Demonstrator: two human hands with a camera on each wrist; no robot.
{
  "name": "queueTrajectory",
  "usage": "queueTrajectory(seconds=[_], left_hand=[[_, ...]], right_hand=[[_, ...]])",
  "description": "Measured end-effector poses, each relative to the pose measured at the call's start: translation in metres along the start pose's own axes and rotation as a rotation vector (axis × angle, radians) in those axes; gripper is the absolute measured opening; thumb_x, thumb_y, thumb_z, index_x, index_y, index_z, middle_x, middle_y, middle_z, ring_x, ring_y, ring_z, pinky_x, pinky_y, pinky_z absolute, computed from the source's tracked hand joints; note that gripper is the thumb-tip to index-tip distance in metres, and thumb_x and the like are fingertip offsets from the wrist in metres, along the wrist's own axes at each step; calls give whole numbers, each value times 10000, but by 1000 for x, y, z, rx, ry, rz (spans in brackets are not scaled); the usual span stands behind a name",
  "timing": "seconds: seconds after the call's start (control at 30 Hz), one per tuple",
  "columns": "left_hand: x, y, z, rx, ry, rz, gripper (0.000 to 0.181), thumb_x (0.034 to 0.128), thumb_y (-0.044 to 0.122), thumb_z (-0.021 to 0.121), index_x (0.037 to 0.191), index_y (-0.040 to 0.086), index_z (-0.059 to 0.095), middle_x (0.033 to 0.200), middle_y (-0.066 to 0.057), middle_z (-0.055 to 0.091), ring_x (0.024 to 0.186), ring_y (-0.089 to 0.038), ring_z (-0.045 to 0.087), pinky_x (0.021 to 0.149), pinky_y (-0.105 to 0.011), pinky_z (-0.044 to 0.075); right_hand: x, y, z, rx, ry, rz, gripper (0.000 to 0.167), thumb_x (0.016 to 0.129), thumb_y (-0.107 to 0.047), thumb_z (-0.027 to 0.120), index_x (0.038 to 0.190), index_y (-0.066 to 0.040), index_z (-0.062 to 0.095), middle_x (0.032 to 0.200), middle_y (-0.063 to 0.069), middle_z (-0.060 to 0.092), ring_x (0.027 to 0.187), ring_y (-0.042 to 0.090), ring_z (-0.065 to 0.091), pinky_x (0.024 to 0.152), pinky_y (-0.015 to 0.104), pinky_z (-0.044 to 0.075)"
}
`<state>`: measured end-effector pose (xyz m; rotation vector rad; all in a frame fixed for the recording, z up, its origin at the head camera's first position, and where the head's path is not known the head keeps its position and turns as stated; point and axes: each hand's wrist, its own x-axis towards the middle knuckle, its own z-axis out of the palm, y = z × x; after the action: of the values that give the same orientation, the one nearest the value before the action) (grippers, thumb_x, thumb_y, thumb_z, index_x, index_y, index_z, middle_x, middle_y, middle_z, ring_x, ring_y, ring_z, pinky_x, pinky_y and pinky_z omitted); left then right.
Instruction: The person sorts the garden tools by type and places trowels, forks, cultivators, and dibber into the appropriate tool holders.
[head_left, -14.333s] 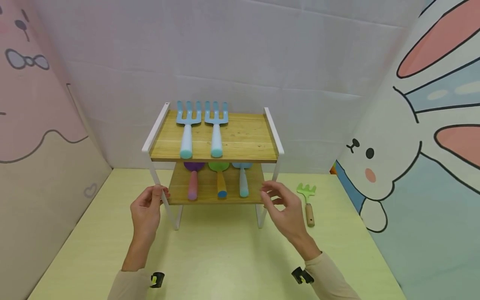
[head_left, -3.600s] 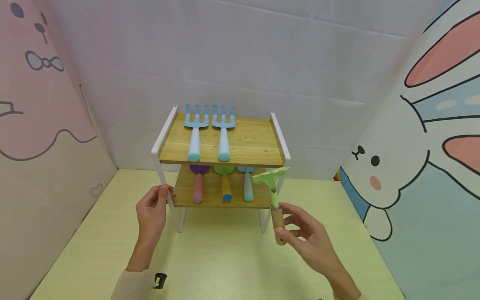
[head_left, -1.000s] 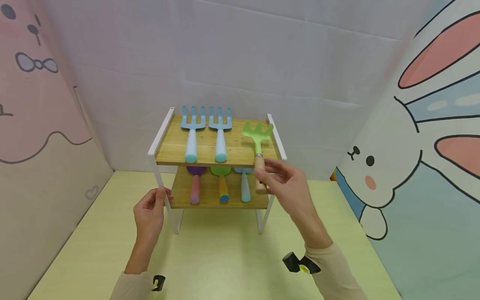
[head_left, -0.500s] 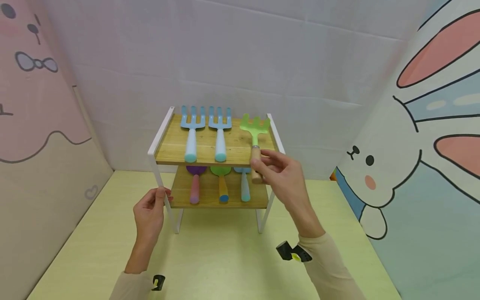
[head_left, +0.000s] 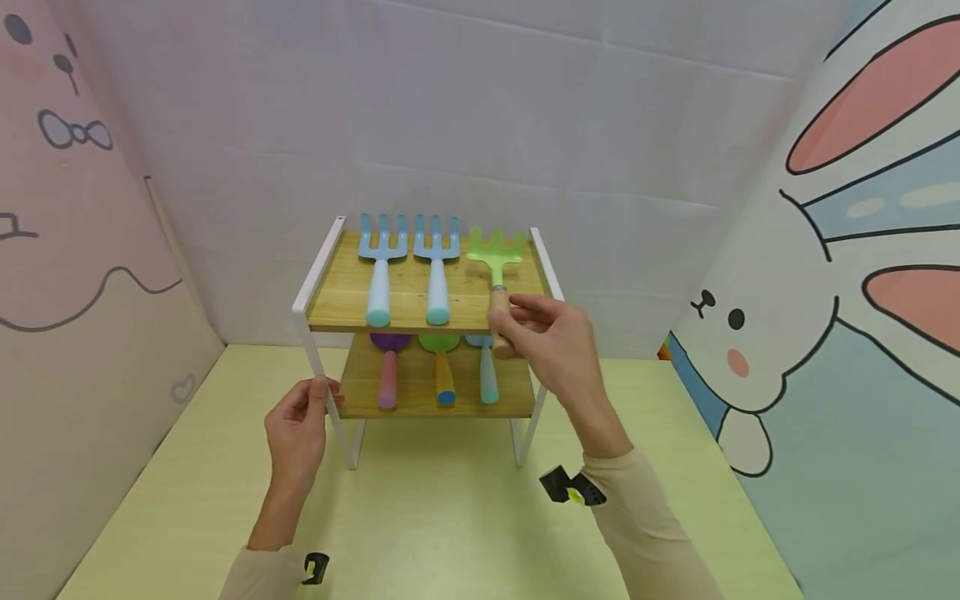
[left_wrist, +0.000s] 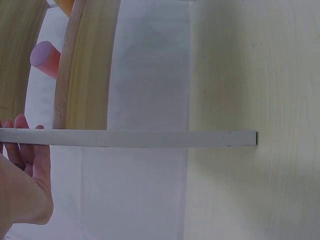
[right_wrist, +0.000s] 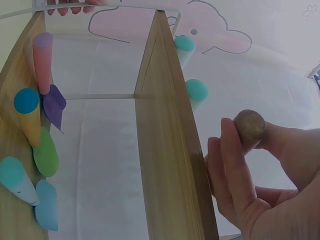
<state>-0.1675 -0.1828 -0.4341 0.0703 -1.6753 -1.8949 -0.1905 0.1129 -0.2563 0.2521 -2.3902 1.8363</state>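
In the head view a green hand rake (head_left: 497,258) with a wooden handle is held over the right part of the rack's upper shelf (head_left: 337,292). My right hand (head_left: 558,346) pinches its handle between thumb and fingers, and the handle end juts past the shelf's front edge. Whether the rake's head touches the wood I cannot tell. The right wrist view shows the round handle end (right_wrist: 250,126) between the fingertips. My left hand (head_left: 296,425) grips the rack's white left front leg (left_wrist: 150,139). Two light blue hand forks (head_left: 378,287) lie side by side left of the rake.
On the lower shelf (head_left: 416,404) lie three small tools: one pink-handled (head_left: 387,379), one yellow-handled (head_left: 444,375), one light blue (head_left: 488,379). Their heads are partly hidden by the upper shelf. The rack stands on a pale yellow table (head_left: 442,517), before a white backdrop (head_left: 480,125).
The green hand rake first lay on the table at right; my right hand took it, raised it over the upper shelf, then moved it slightly left and back. My left hand stays at the leg.
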Motion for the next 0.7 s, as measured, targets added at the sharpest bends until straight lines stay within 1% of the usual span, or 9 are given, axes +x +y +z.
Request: queueTrajectory(seconds=[0.07, 0.23, 0.3, 0.37, 0.5, 0.7], left_hand=[[0, 0, 0, 4, 0, 3, 270, 1057, 76, 575, 992, -170, 667, 864, -107, 720, 741, -87, 717, 780, -173, 578], [0, 0, 0, 21, 6, -4, 269, 1057, 84, 580, 992, -158, 677, 861, -99, 723, 749, -83, 715, 783, -163, 572], [0, 0, 1, 22, 8, -9, 269, 1056, 84, 581, 993, -158, 676, 861, -96, 723, 750, -84, 714, 787, -164, 573], [-1, 0, 1, 24, 9, -11, 267, 1056, 84, 581, 995, -157, 677, 863, -95, 723, 750, -85, 713, 790, -164, 574], [-1, 0, 1, 25, 10, -11, 265, 1056, 85, 581, 992, -153, 679, 864, -92, 724, 748, -86, 714, 793, -164, 577], [-1, 0, 1, 11, 11, -13, 263, 1053, 85, 586, 986, -152, 679, 860, -82, 724, 746, -92, 714, 793, -165, 577]], right_hand=[[2, -1, 0, -11, -6, -2, 465, 918, -232, 783, 1302, 7, 672, 1147, 142, 731, 847, 198, 766, 867, 314, 614], [7, -3, 1, 7, -28, -6, 464, 933, -197, 759, 1316, 40, 649, 1157, 177, 719, 690, 215, 764, 957, 359, 583], [9, -4, 1, -5, -27, -5, 458, 934, -194, 756, 1313, 41, 651, 1152, 174, 721, 680, 207, 762, 973, 370, 576], [11, -5, 1, -40, -23, -6, 455, 934, -203, 752, 1308, 38, 657, 1150, 170, 726, 684, 199, 762, 990, 377, 566], [15, -8, 1, -93, -34, -7, 456, 938, -233, 745, 1296, 38, 665, 1131, 155, 740, 693, 195, 763, 951, 381, 587], [20, -12, 2, -152, -46, -5, 448, 953, -253, 714, 1282, 48, 669, 1114, 152, 748, 736, 263, 770, 918, 382, 600]])
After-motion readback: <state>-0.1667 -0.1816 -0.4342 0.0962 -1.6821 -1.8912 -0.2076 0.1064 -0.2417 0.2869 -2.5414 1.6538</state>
